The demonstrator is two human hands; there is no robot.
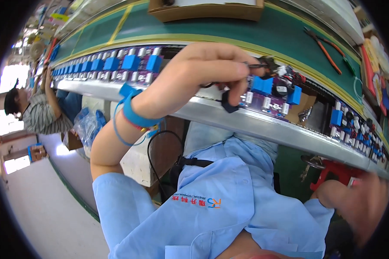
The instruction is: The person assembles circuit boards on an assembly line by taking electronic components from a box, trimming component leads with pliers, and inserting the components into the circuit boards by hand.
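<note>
My left hand (203,71), with a blue wrist strap (136,103) on its wrist, reaches over a purple circuit board (266,103) in the metal rail. Its thumb and forefinger pinch a small dark component (268,67) above the board's blue block parts. A black piece (229,103) sits at a lower fingertip; whether it is a finger cover or a part I cannot tell. My right hand (367,203) is off to the lower right, beside the rail, smeared by motion, so its fingers do not show clearly.
Boards with blue relays (130,62) line the rail (194,110) to the left; another board (354,129) lies right. Orange-handled pliers (328,54) rest on the green bench (285,32), a cardboard box (205,13) behind. Another person (43,110) works far left.
</note>
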